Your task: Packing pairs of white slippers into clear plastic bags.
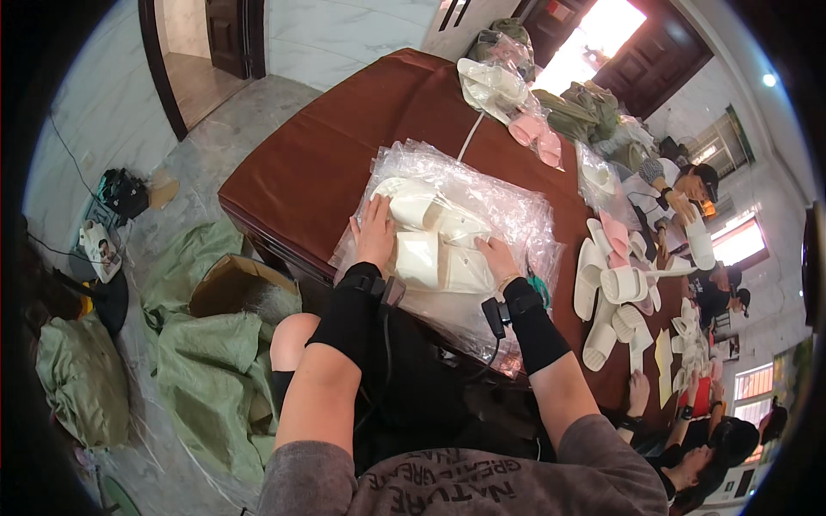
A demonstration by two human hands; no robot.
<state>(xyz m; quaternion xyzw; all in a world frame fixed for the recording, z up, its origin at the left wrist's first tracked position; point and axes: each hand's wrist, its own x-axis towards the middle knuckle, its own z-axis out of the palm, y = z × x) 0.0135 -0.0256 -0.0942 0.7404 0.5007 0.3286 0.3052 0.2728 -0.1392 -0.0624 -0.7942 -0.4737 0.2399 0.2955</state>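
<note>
L hand [373, 230] rests half-open against the white slippers [419, 260]; R hand [497, 261] is part-curled at their other side. Can't tell from where I stand if either has a firm hold. Slippers are atop the bag pile [516, 215]. Carton [225, 285] L of pile; more slippers [621, 284] R of it; co-worker [658, 185] further R.

- Impossible to tell the place of the white slippers [419, 258]: inside or only on top of the plastic bags [516, 211].
- Cannot see the palms of the left hand [373, 234] and right hand [497, 260], turned downward.
- Cannot see the bottom of the cardboard box [225, 280].
- Cannot see whole the gray shirt [525, 473], cut by the lower edge.
</note>
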